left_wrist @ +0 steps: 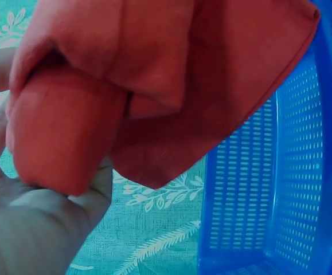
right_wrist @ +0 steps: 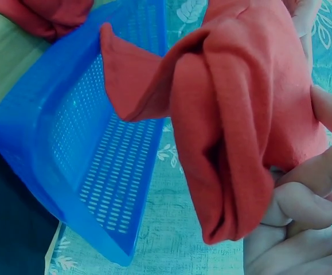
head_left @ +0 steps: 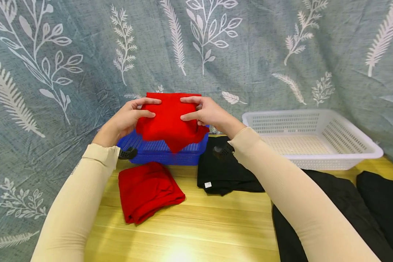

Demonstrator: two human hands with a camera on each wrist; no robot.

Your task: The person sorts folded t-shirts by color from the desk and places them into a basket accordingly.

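Note:
Both hands hold up a folded red cloth garment (head_left: 173, 120) over the blue basket (head_left: 170, 159). My left hand (head_left: 127, 114) grips its left side, and my right hand (head_left: 204, 111) grips its right side, thumbs on the near face. One corner of the fabric hangs down in a point between the hands. In the left wrist view the garment (left_wrist: 68, 126) shows rolled folds lying across the palm. The right wrist view shows layered folds of the garment (right_wrist: 234, 114) at the fingers, with a loose flap reaching over the basket (right_wrist: 45, 132).
A second folded red garment (head_left: 150, 191) lies on the wooden table (head_left: 216, 225) in front of the blue basket. Black folded clothing (head_left: 227, 167) with a white tag is beside it. At right stand a white basket (head_left: 327, 156) and more black garments (head_left: 384, 203). A patterned curtain (head_left: 258, 47) hangs behind.

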